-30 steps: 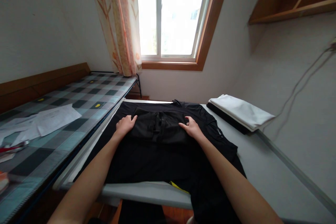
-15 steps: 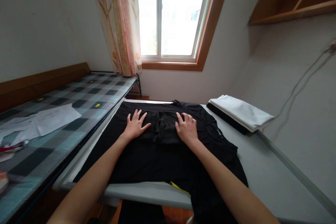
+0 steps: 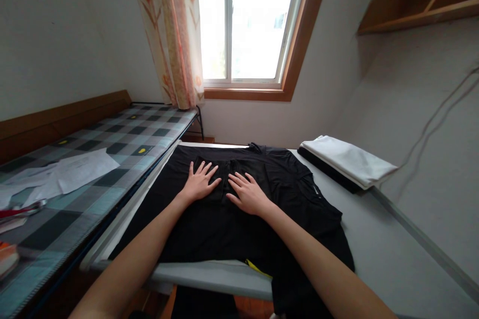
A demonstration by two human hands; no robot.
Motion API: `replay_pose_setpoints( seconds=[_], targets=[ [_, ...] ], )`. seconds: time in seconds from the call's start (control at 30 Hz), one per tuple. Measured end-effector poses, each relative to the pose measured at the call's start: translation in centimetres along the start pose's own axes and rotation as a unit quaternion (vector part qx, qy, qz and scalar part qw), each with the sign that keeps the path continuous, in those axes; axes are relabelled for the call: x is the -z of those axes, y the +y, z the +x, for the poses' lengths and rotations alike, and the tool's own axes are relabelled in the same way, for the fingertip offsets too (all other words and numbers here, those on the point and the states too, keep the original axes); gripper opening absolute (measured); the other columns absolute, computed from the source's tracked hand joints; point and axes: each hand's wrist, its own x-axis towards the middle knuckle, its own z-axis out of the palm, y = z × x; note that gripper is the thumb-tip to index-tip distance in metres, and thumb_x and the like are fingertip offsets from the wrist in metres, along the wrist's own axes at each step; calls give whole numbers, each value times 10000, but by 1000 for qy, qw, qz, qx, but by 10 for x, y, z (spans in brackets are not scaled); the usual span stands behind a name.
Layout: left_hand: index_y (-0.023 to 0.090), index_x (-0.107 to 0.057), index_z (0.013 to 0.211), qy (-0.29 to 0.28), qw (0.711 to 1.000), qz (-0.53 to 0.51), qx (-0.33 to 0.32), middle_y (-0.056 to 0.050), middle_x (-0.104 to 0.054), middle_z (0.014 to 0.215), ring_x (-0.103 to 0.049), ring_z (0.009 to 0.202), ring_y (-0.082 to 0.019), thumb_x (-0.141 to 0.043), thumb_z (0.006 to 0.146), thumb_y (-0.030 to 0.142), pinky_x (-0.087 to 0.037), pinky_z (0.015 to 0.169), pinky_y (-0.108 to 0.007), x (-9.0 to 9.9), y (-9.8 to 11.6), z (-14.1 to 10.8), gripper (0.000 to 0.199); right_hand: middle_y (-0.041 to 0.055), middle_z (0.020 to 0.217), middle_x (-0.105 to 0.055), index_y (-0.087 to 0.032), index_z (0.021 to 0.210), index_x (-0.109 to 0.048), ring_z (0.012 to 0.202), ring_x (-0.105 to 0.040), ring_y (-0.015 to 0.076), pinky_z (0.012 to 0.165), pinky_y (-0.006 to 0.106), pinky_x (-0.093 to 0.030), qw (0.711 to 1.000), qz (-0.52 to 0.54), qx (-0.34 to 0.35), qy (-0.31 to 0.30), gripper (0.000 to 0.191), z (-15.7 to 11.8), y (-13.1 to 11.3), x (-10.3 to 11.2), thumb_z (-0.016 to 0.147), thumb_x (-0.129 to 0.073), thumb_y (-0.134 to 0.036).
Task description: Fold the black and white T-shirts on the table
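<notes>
A black garment [image 3: 209, 234] lies spread over the white table [image 3: 377, 239], and part of it hangs over the near edge. On its upper middle, a folded black piece lies under both palms. My left hand [image 3: 200, 182] rests flat on the cloth with its fingers spread. Just to the right, my right hand [image 3: 247, 193] lies flat too, fingers apart and pointing up and left. Neither hand grips anything. A small yellow strip [image 3: 258, 268] shows at the garment's near edge.
Folded white cloth [image 3: 348, 159] lies on a black one at the table's back right. To the left is a bed with a checkered mattress [image 3: 149, 132] bearing papers [image 3: 78, 172]. A curtain [image 3: 175, 35] hangs beside the window, and a wooden shelf [image 3: 419, 17] is at the upper right.
My right hand has slid left across the cloth, closer to my left hand, which has shifted slightly. The folds between the hands look flatter. The view has moved a little.
</notes>
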Motion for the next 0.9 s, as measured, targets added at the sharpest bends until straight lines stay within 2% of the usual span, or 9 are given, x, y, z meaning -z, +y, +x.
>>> replay_pose_setpoints(
  seconds=[0.17, 0.3, 0.43, 0.57, 0.67, 0.77, 0.83, 0.9],
  targets=[
    [267, -392, 1476, 15, 1000, 7, -24, -94, -385, 1530, -217, 1463, -283, -308, 954, 580, 80, 1160, -570, -3, 3, 1, 614, 90, 1483, -454, -176, 1391, -520, 1410, -335, 247, 1168, 461, -193, 1000, 4, 4, 12, 554, -2, 0, 1, 982, -339, -502],
    [234, -397, 1477, 19, 999, 13, -35, -110, -383, 1530, -203, 1465, -301, -314, 953, 577, 14, 1181, -536, -4, 4, 2, 632, 103, 1516, -403, -154, 1426, -475, 1433, -288, 254, 1170, 460, -196, 999, 2, 13, 32, 577, -2, 1, 0, 980, -352, -500],
    [293, -385, 1481, 5, 1000, 12, -9, -84, -347, 1553, -146, 1455, -409, -356, 924, 620, -72, 1154, -599, -3, 5, 3, 646, 122, 1528, -377, -174, 1437, -461, 1426, -303, 275, 1161, 495, -212, 999, 28, 23, 12, 597, -1, 6, -2, 969, -364, -532],
    [342, -342, 1492, -25, 1000, 1, -4, -73, -306, 1573, -160, 1435, -459, -347, 915, 646, -119, 1118, -642, -1, 4, 6, 653, 103, 1456, -488, -210, 1385, -519, 1371, -401, 239, 1145, 462, -267, 995, 101, 6, 25, 509, 0, 16, 3, 977, -382, -481],
    [349, -332, 1495, -40, 999, -5, -8, -87, -301, 1573, -178, 1424, -476, -346, 910, 655, -148, 1100, -654, -1, 3, 8, 661, 98, 1359, -572, -206, 1309, -577, 1258, -512, 224, 1081, 385, -364, 988, 115, -57, 82, 424, -2, 28, 16, 953, -463, -406],
    [341, -336, 1495, -37, 999, -9, -7, -98, -306, 1570, -173, 1425, -477, -344, 911, 652, -147, 1094, -660, -3, 2, 9, 661, 144, 1274, -601, -155, 1280, -580, 1146, -575, 254, 987, 368, -427, 974, 55, -192, 110, 407, -8, 45, 30, 931, -485, -341],
    [333, -338, 1495, -31, 999, -11, -9, -101, -307, 1569, -167, 1429, -471, -343, 915, 644, -134, 1097, -661, -5, 2, 8, 658, 185, 1211, -618, -115, 1262, -580, 1084, -604, 284, 930, 384, -447, 956, 13, -283, 70, 425, -12, 57, 36, 931, -474, -359],
    [327, -342, 1495, -28, 999, -13, -10, -101, -307, 1569, -163, 1432, -467, -344, 918, 636, -124, 1099, -663, -6, 2, 8, 654, 206, 1146, -644, -100, 1183, -619, 1040, -627, 308, 879, 389, -460, 942, 8, -337, -2, 440, -15, 69, 37, 929, -470, -427]
  ],
)
